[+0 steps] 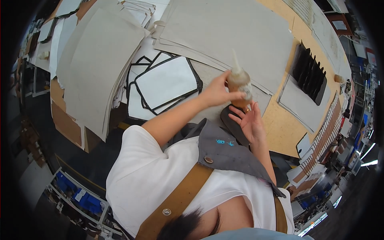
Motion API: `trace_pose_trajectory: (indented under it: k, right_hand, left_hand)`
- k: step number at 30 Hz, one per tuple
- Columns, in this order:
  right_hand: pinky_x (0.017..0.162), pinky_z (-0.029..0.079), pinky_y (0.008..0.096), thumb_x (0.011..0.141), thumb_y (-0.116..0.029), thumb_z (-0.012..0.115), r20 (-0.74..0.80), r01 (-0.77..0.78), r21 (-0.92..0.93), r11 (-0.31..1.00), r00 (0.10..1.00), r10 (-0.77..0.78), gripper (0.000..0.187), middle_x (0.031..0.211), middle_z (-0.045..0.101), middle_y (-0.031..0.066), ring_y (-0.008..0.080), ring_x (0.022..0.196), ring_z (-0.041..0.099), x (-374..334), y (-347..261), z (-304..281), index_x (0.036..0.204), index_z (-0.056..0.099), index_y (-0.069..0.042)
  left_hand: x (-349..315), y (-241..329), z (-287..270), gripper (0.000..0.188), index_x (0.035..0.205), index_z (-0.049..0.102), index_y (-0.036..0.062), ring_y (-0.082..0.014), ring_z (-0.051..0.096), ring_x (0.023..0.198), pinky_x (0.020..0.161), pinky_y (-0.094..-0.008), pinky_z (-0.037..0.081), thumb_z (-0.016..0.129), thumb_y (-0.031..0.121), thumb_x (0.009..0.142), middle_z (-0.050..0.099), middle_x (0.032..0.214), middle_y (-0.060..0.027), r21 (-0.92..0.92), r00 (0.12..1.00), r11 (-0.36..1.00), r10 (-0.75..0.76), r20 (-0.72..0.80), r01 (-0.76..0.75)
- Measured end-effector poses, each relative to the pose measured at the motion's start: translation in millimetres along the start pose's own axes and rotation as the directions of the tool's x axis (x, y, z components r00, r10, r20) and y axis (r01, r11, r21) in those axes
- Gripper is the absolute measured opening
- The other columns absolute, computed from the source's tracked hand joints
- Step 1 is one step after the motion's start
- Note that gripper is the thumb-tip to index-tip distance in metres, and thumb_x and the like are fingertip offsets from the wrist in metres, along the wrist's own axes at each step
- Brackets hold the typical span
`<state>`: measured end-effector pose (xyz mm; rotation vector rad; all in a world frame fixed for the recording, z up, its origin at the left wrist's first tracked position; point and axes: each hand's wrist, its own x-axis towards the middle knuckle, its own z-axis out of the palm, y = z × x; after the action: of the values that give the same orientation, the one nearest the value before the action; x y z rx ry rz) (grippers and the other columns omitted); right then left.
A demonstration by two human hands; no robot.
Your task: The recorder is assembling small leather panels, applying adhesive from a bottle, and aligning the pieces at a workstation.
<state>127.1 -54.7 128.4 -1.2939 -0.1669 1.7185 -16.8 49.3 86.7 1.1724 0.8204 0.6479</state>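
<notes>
A squeeze bottle [240, 80] with a long pale nozzle pointing up and amber contents is gripped in my left hand [220, 92], thumb and fingers wrapped round its side. Just below its base, my right hand [253, 125] is palm up with the fingers spread. Those fingertips lie close to the bottle; whether they touch it I cannot tell. A dark, rounded flat piece [234, 126] rests partly behind the right hand at the table's front edge. Left of the bottle lies a loose pile of white panels with black borders [168, 82].
Large grey sheets [228, 28] cover the table's back, with another stack [96, 60] overhanging on the left. At the right, overlapping black pieces [310, 74] lie on a grey board [298, 104]. Beyond them sits a striped strip [322, 144]. Blue bins [86, 202] stand lower left.
</notes>
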Motion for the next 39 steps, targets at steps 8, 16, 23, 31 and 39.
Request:
trace_pose_trajectory:
  k: [8,16,23,31,39]
  right_hand:
    - [0.074,0.056,0.0356,0.085,-0.057,0.046,0.234,-0.292,0.521,0.802,0.953,0.194,0.066,0.119,0.049,0.0167,0.0259,0.097,0.058,-15,30,-36,0.124,0.041,-0.005]
    - [0.065,0.052,0.0315,0.08,-0.046,0.06,0.307,-0.108,0.592,0.799,0.946,-0.1,0.052,0.102,0.056,0.009,0.0209,0.083,0.057,-9,2,-78,0.115,0.05,-0.009]
    - [0.092,0.045,0.0413,0.078,-0.037,0.067,0.034,0.359,0.615,0.702,0.878,-0.478,0.053,0.119,0.051,0.0059,0.0222,0.11,0.051,-25,-53,-108,0.123,0.045,-0.017]
    - [0.098,0.041,0.0354,0.075,-0.024,0.072,-0.234,0.665,0.481,0.571,0.725,-0.648,0.053,0.12,0.05,0.0069,0.0214,0.112,0.049,-21,-87,-115,0.119,0.047,-0.011]
    - [0.1,0.039,0.0359,0.073,-0.028,0.074,-0.279,0.795,0.468,0.387,0.548,-0.788,0.055,0.116,0.054,0.0064,0.0219,0.11,0.05,-50,-125,-127,0.117,0.049,-0.007]
  left_hand:
    - [-33,12,34,0.076,0.123,0.044,-0.001,-0.03,0.055,0.099,0.084,-0.0375,0.044,0.076,0.036,0.065,0.057,0.11,-0.0181,0.385,0.953,0.896,0.114,0.28,-0.22]
    - [-34,8,29,0.047,0.12,0.049,0.0047,-0.0266,0.054,0.099,0.083,-0.0345,0.043,0.065,0.022,0.079,0.053,0.113,-0.0135,0.473,0.894,0.761,0.334,0.3,-0.443]
    - [-17,2,-40,0.029,0.11,0.055,0.0068,-0.0201,0.056,0.095,0.072,-0.0299,0.045,0.057,0.021,0.085,0.054,0.107,-0.0098,0.58,0.979,0.808,0.187,-0.087,-0.103]
    - [11,19,-28,0.028,0.11,0.056,0.0053,-0.0189,0.057,0.094,0.077,-0.03,0.044,0.055,0.02,0.086,0.055,0.106,-0.0098,0.572,0.989,0.811,0.15,0.007,-0.127]
    - [-4,0,7,0.027,0.11,0.056,0.0041,-0.0199,0.057,0.096,0.085,-0.0321,0.044,0.054,0.019,0.087,0.059,0.104,-0.0104,0.578,0.966,0.796,0.03,0.257,-0.178]
